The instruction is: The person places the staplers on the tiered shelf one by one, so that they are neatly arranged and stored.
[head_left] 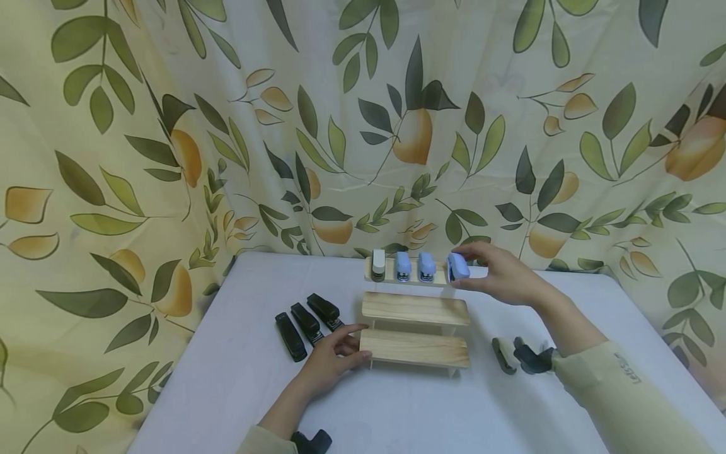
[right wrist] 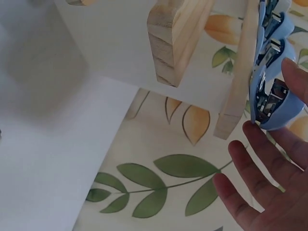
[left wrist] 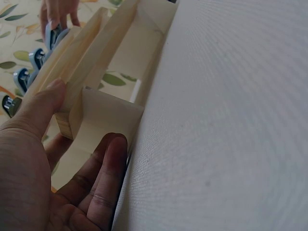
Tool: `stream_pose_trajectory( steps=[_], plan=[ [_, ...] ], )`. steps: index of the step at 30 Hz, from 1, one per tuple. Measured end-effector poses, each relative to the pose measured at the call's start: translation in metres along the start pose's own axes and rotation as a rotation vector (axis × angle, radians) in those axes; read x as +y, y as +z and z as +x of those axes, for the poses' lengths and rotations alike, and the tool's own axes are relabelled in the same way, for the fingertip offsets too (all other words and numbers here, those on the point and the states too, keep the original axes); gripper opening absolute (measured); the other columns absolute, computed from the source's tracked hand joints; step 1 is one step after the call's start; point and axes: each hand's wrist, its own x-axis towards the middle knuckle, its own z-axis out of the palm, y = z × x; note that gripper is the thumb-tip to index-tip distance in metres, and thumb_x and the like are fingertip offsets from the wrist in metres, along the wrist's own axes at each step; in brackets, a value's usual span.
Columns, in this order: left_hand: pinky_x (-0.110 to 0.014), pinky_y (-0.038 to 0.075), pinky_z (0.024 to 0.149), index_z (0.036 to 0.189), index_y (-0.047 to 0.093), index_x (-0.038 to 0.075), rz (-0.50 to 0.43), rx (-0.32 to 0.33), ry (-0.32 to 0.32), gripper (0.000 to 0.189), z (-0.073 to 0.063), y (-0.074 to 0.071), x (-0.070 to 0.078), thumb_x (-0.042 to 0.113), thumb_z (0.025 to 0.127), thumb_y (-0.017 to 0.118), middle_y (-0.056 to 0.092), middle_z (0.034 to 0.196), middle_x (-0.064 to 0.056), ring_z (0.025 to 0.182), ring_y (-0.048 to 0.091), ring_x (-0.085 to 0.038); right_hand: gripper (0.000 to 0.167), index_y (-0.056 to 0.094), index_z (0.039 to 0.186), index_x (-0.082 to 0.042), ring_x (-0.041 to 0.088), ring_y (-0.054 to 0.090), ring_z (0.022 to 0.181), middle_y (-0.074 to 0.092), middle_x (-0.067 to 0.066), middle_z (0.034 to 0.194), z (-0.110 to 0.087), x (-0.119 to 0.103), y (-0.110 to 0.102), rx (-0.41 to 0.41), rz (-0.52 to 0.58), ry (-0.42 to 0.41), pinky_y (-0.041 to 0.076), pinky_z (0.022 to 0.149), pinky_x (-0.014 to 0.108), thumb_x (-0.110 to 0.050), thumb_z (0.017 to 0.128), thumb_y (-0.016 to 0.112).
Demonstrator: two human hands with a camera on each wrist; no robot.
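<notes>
A tiered wooden display rack (head_left: 416, 350) with three shelves stands on the table. My right hand (head_left: 501, 277) grips a small blue stapler (head_left: 458, 266) between thumb and fingers at the right end of the top shelf. In the right wrist view, that stapler (right wrist: 279, 108) is tilted, its metal parts facing the camera. Beside it on the same shelf are two more blue staplers (head_left: 426, 266) and a white-and-dark one (head_left: 378, 263). My left hand (head_left: 328, 366) holds the left end of the lowest shelf, the thumb (left wrist: 45, 106) against the wood and the other fingers by the side support.
Three black staplers (head_left: 307, 323) lie in a row left of the rack. A small dark green and pale stapler (head_left: 503, 356) lies to its right, near my right forearm. A leaf-and-fruit patterned curtain (head_left: 363, 126) hangs behind the white table (head_left: 238, 391).
</notes>
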Motion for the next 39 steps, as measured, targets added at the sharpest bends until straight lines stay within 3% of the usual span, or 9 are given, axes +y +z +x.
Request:
stream_pose_trajectory(
  steps=[39],
  plan=[
    [-0.026,0.055,0.077,0.143,0.058,0.035,-0.020,-0.002,-0.011,0.056,-0.002,0.000,0.004,0.038,0.091,0.080,0.070,0.116,-0.002,0.098,0.069,-0.012,0.064,0.051,0.148,-0.006,0.040,0.054,0.131,0.060,0.018,0.138,0.009,0.003,0.010,-0.033,0.031,0.033,0.038,0.112,0.066,-0.034,0.096,0.075]
  ],
)
